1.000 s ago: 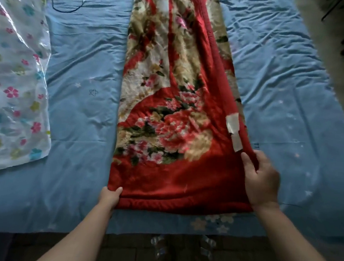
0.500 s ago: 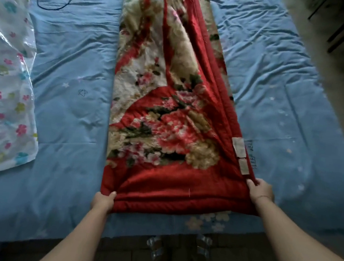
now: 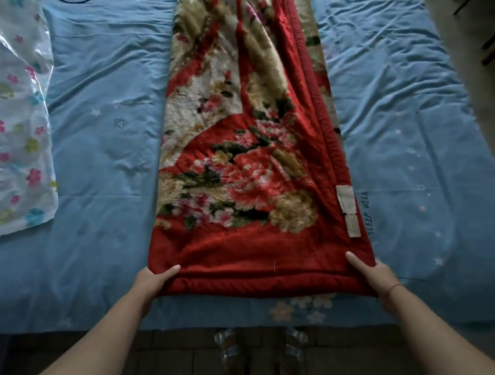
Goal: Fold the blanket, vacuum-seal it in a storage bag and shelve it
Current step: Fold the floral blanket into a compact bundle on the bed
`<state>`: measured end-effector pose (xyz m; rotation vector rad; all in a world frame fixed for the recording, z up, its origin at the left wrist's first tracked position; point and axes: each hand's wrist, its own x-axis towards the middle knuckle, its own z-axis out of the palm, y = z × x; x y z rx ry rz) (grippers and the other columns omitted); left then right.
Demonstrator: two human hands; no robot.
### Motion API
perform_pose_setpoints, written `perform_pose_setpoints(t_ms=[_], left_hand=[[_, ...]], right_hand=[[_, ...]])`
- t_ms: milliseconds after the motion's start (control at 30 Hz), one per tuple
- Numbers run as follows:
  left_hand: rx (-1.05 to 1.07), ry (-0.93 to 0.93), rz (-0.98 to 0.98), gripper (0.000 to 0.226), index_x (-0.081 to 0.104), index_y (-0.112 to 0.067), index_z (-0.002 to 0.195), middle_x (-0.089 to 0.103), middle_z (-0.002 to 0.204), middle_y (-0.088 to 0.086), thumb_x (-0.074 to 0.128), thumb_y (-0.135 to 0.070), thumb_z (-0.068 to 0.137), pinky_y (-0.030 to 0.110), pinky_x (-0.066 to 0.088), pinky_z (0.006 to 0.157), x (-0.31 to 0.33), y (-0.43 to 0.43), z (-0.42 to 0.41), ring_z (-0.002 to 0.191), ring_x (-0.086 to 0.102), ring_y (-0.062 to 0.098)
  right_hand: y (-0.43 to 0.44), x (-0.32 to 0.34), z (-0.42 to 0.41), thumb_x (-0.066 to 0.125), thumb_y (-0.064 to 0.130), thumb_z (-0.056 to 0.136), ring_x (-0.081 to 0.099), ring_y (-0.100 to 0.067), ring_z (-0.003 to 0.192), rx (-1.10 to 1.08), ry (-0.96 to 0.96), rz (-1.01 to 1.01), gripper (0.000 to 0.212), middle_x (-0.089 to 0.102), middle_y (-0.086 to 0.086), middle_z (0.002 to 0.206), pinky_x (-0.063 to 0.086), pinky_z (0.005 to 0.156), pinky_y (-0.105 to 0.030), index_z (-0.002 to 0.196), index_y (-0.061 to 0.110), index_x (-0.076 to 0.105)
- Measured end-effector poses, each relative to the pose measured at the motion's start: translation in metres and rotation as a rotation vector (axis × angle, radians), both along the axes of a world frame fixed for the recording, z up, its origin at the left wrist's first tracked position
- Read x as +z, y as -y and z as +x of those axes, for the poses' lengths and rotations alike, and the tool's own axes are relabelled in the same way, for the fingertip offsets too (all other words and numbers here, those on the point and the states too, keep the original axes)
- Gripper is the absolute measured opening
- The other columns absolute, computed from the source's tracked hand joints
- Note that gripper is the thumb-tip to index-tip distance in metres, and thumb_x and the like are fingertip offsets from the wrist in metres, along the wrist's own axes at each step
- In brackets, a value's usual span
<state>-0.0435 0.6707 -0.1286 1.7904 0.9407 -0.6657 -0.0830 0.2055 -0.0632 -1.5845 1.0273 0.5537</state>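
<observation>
Pinching the thick, floppy blanket (image 3: 241, 172) by its near corners, your left grip (image 3: 152, 280) and right grip (image 3: 376, 277) must lift evenly.

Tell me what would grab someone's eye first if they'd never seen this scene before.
A long folded red floral blanket runs up the middle of the blue bedsheet, with the left hand and right hand gripping its two near corners. A clear flower-printed storage bag lies flat at the left edge of the bed.
</observation>
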Motion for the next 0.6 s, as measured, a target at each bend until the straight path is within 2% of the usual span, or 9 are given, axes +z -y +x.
perform_pose_setpoints(t_ms=[33, 67, 167, 267, 300, 333, 400, 433, 600], left_hand=[[0.003, 0.019, -0.018, 0.06, 0.059, -0.006, 0.124, 0.067, 0.113, 0.012, 0.083, -0.029, 0.074, 0.045, 0.049, 0.099, 0.003, 0.001, -0.003, 0.104, 0.064, 0.03], [0.012, 0.037, -0.049, 0.059, 0.057, -0.006, 0.127, 0.066, 0.115, 0.013, 0.081, -0.026, 0.077, 0.045, 0.048, 0.1, 0.007, 0.002, -0.006, 0.106, 0.063, 0.03], [0.038, 0.116, -0.102, 0.062, 0.051, -0.006, 0.133, 0.064, 0.121, 0.013, 0.077, -0.024, 0.08, 0.045, 0.046, 0.102, 0.021, 0.001, -0.018, 0.11, 0.061, 0.029], [0.039, 0.204, -0.095, 0.069, 0.05, -0.006, 0.135, 0.062, 0.122, 0.011, 0.08, -0.029, 0.078, 0.04, 0.045, 0.101, 0.041, 0.003, -0.03, 0.112, 0.06, 0.027], [0.041, 0.231, -0.095, 0.066, 0.05, -0.006, 0.135, 0.062, 0.123, 0.011, 0.078, -0.028, 0.079, 0.039, 0.045, 0.1, 0.048, 0.004, -0.034, 0.112, 0.06, 0.027], [0.044, 0.256, -0.104, 0.062, 0.05, -0.005, 0.135, 0.061, 0.123, 0.011, 0.076, -0.026, 0.082, 0.038, 0.045, 0.099, 0.057, 0.006, -0.037, 0.112, 0.059, 0.027], [0.048, 0.303, -0.123, 0.056, 0.051, -0.006, 0.134, 0.062, 0.122, 0.01, 0.072, -0.023, 0.085, 0.039, 0.045, 0.099, 0.075, 0.011, -0.044, 0.111, 0.06, 0.027], [0.045, 0.327, -0.13, 0.054, 0.051, -0.007, 0.133, 0.062, 0.121, 0.01, 0.071, -0.022, 0.086, 0.039, 0.045, 0.1, 0.082, 0.013, -0.047, 0.112, 0.06, 0.027], [0.038, 0.379, -0.159, 0.05, 0.051, -0.009, 0.134, 0.062, 0.122, 0.012, 0.068, -0.02, 0.088, 0.049, 0.046, 0.102, 0.115, 0.015, -0.07, 0.111, 0.06, 0.029]], right_hand=[[0.003, -0.002, 0.0, 0.084, 0.073, 0.03, 0.066, -0.028, 0.1, -0.023, 0.026, 0.011, 0.092, 0.068, -0.01, 0.109, 0.053, 0.095, -0.043, 0.102, 0.021, 0.062], [0.004, 0.0, -0.001, 0.085, 0.073, 0.027, 0.067, -0.029, 0.099, -0.033, 0.046, 0.016, 0.097, 0.069, -0.009, 0.106, 0.053, 0.096, -0.045, 0.105, 0.019, 0.063], [-0.001, 0.019, -0.006, 0.078, 0.063, 0.052, 0.065, -0.028, 0.097, -0.023, 0.097, -0.009, 0.09, 0.066, -0.005, 0.099, 0.052, 0.094, -0.043, 0.122, 0.009, 0.058], [-0.002, 0.037, -0.018, 0.075, 0.083, 0.029, 0.065, -0.022, 0.093, 0.007, 0.178, -0.051, 0.096, 0.067, -0.002, 0.099, 0.052, 0.09, -0.039, 0.102, 0.023, 0.062], [-0.001, 0.043, -0.022, 0.075, 0.083, 0.031, 0.065, -0.022, 0.093, 0.016, 0.205, -0.049, 0.091, 0.067, -0.003, 0.101, 0.052, 0.09, -0.039, 0.1, 0.025, 0.062], [-0.001, 0.053, -0.025, 0.076, 0.076, 0.045, 0.064, -0.023, 0.093, 0.021, 0.229, -0.043, 0.082, 0.067, -0.005, 0.103, 0.051, 0.09, -0.038, 0.104, 0.02, 0.062], [0.002, 0.071, -0.031, 0.07, 0.047, 0.08, 0.061, -0.025, 0.093, 0.042, 0.277, -0.046, 0.053, 0.065, -0.011, 0.108, 0.048, 0.089, -0.037, 0.117, 0.01, 0.06], [0.006, 0.077, -0.034, 0.065, 0.036, 0.089, 0.06, -0.025, 0.094, 0.063, 0.298, -0.07, 0.044, 0.063, -0.012, 0.109, 0.046, 0.089, -0.036, 0.121, 0.007, 0.058], [0.019, 0.105, -0.061, 0.06, 0.031, 0.094, 0.061, -0.017, 0.085, 0.098, 0.361, -0.12, 0.033, 0.064, -0.011, 0.107, 0.044, 0.088, -0.032, 0.12, 0.01, 0.06]])
